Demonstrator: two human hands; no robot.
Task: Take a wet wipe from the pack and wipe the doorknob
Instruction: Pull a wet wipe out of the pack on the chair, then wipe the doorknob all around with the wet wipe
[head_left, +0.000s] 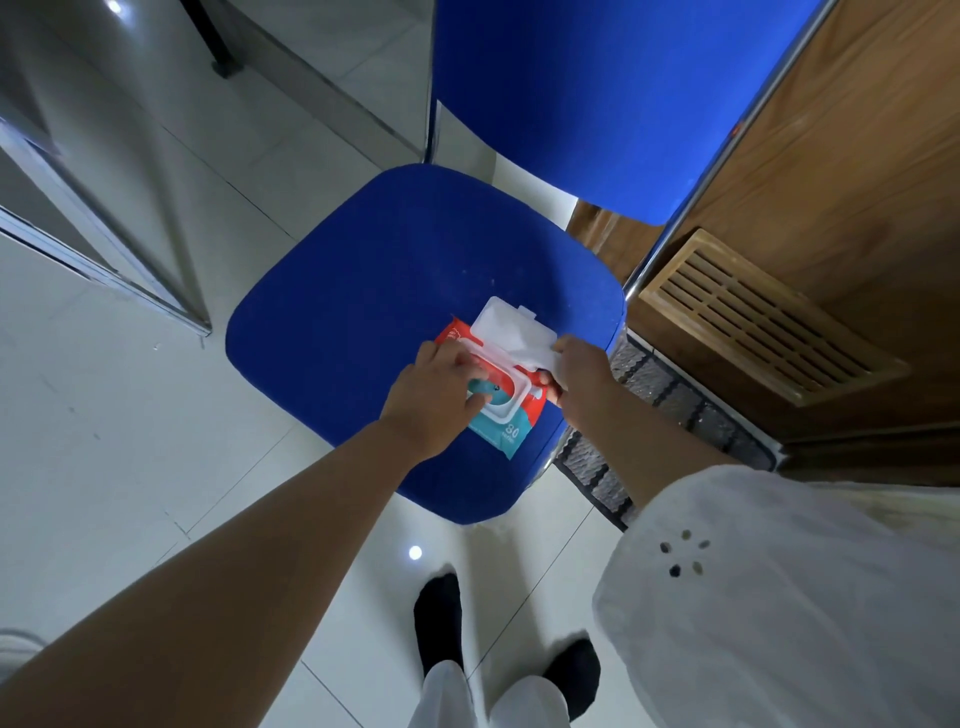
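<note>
A pale tiled floor (130, 415) fills the view from above, with a wooden door (841, 208) at the right edge that carries a slatted vent (769, 332) low down; no doorknob is visible anywhere. A blue chair (395, 270) stands against that door, its seat turned toward the viewer. On the near right part of the seat lies the wipe pack (511, 428), red and teal, printed with the number 80. Its white plastic lid (511, 327) is flipped open and stands up at the far side of the pack. The person leans over it with 2 bare arms. The left hand (434, 400) rests on the pack with its fingers curled down into the oval opening (498, 389); whether they already pinch a wipe cannot be told, since no sheet shows. The right hand (576, 376) is closed on the lid's right edge and the pack's corner, steadying both. This looks like the first step, drawing out a wipe. The next move likely calls for pinching 1 sheet and pulling it upward while the right hand holds the pack down, then turning toward the door.
</note>
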